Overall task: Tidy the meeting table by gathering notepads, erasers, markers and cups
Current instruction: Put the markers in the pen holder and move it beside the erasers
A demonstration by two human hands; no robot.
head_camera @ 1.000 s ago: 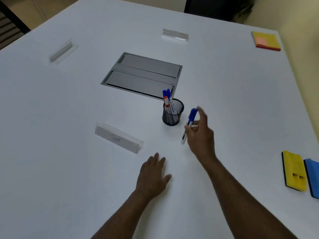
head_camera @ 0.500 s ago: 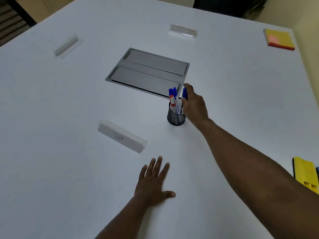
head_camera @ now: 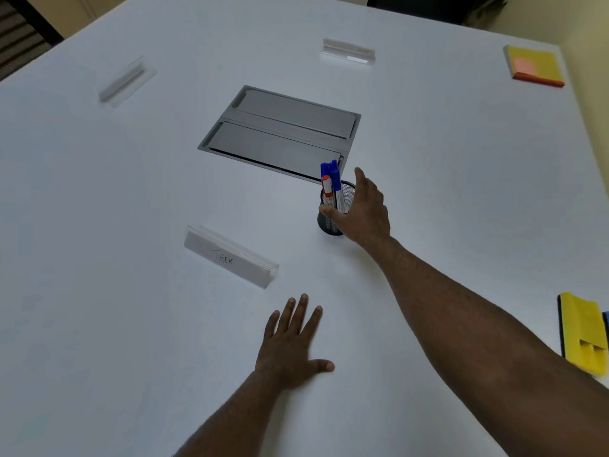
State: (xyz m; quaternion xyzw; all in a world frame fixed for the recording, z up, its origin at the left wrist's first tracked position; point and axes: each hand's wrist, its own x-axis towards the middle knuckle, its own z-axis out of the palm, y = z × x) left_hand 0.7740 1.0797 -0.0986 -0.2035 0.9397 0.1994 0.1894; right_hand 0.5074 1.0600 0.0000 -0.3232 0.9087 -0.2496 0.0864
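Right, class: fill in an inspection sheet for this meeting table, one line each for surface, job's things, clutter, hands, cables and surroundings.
Surface: white table with a grey hatch set into it.
Job's things: mesh cup holding markers; yellow notepad at the far right corner; yellow eraser at the right edge, a blue thing beside it mostly out of frame.
Clutter: three clear name stands, the nearest reading TIGER.
Hands: left hand flat on the table; right hand curls round the cup.
Cables: nothing seen.
Surroundings: pale wall at right, dark shapes beyond the far edge.
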